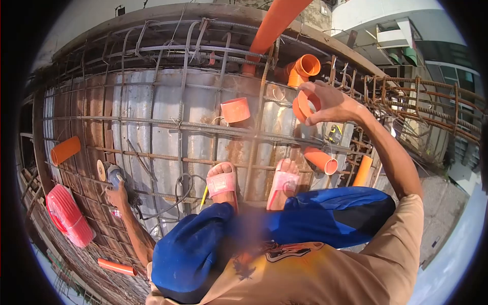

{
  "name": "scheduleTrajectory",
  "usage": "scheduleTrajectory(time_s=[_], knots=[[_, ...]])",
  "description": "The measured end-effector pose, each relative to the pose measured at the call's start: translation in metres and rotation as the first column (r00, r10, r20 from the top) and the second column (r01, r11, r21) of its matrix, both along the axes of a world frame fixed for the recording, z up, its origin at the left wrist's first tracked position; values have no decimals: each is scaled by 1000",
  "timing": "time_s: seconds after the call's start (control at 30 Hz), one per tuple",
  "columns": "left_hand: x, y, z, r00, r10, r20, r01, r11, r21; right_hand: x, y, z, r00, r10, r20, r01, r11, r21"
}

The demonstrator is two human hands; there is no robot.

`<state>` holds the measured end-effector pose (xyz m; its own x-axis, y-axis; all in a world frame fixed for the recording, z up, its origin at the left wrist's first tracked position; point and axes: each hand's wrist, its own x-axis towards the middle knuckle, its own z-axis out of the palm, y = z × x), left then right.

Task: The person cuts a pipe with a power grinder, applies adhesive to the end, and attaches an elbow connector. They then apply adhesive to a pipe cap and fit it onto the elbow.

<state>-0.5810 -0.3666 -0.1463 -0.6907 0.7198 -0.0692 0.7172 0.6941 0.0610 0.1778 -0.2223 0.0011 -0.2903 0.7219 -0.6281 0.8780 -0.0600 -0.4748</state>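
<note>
My right hand (334, 103) grips a short ring of orange plastic pipe (300, 108), thumb on the near edge and fingers on the far edge. Just beyond it sits an orange pipe tee fitting (300, 71) with its round mouth facing up. Off to the left, my left hand (118, 195) is closed round the body of a blue angle grinder (116, 176), whose tan disc (101, 171) points away to the left. The grinder rests low over the rebar mesh. Another short orange pipe piece (235, 110) lies between the hands, ahead of my feet.
Rebar mesh (152, 121) covers corrugated metal sheets (198, 96) under my pink slippers (222, 184). Orange pipe offcuts (321, 160) lie around. A tape measure (335, 133) sits at right, a black cable (179, 195) near my feet, pink-red wrapped bundle (68, 216) at left. A long orange pipe (277, 25) slants overhead.
</note>
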Motion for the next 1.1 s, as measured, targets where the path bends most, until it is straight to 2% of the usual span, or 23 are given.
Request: scheduleTrajectory(time_s=[0.03, 0.1, 0.17, 0.23, 0.27, 0.3, 0.33, 0.37, 0.4, 0.47, 0.5, 0.53, 0.63, 0.77, 0.83, 0.97, 1.03, 1.07, 1.1], knots=[[24, 16, 1, 997, -71, 21, 69, 992, 104, -19, -15, -15, 990, -61, -125, 41, 987, -158], [87, 42, 2, 967, -235, 102, 194, 933, 302, -70, -31, -32, 949, 48, -312, -138, 952, -273], [160, 57, 6, 885, -403, 235, 264, 848, 459, -128, -36, -52, 876, 162, -454, -318, 902, -292], [234, 58, 14, 767, -484, 421, 239, 824, 513, -178, -43, -71, 891, 285, -353, -307, 952, -7], [267, 53, 30, 647, -377, 663, 60, 892, 448, -200, -45, -77, 895, 334, -297, -306, 942, 139], [288, 49, 37, 779, -421, 464, 238, 884, 403, -217, -44, -79, 895, 237, -379, -177, 967, 185], [302, 41, 36, 673, -315, 670, 77, 930, 360, -227, -42, -80, 883, 133, -451, -37, 976, 217], [303, 36, 32, 659, -186, 729, 109, 982, 152, -232, -37, -80, 861, 32, -507, 109, 963, 246], [308, 24, 19, 606, -263, 751, 126, 964, 236, -237, -38, -78, 807, -173, -564, 286, 951, 118], [319, -2, -4, 488, -417, 767, 146, 905, 399, -255, -50, -73, 580, -552, -599, 592, 791, -155], [329, -2, 16, 492, -432, 756, 300, 899, 318, -260, -58, -85, 739, -436, -513, 552, 829, 91], [333, -12, 10, 450, -515, 729, 373, 850, 371, -260, -62, -87, 795, -390, -466, 512, 843, 167], [344, -29, 5, 336, -600, 726, 561, 747, 357, -270, -65, -104, 681, -446, -581, 586, 807, 67], [361, -33, 0, 210, -640, 739, 737, 600, 310, -269, -70, -94, 664, -397, -633, 503, 864, -14], [366, -32, -1, 167, -645, 746, 790, 540, 290, -273, -78, -95, 639, -415, -647, 511, 859, -46], [364, -28, 0, 91, -651, 754, 864, 428, 266, -269, -86, -104, 641, -394, -659, 524, 852, 0], [361, -30, 3, 85, -647, 757, 875, 413, 254, -262, -85, -100, 645, -395, -654, 537, 843, 20], [360, -30, 5, 89, -645, 759, 878, 411, 247, -255, -80, -98, 523, -454, -721, 600, 797, -67], [362, -27, 5, 75, -646, 760, 882, 398, 252, -250, -77, -108, 340, -589, -733, 646, 713, -273]])
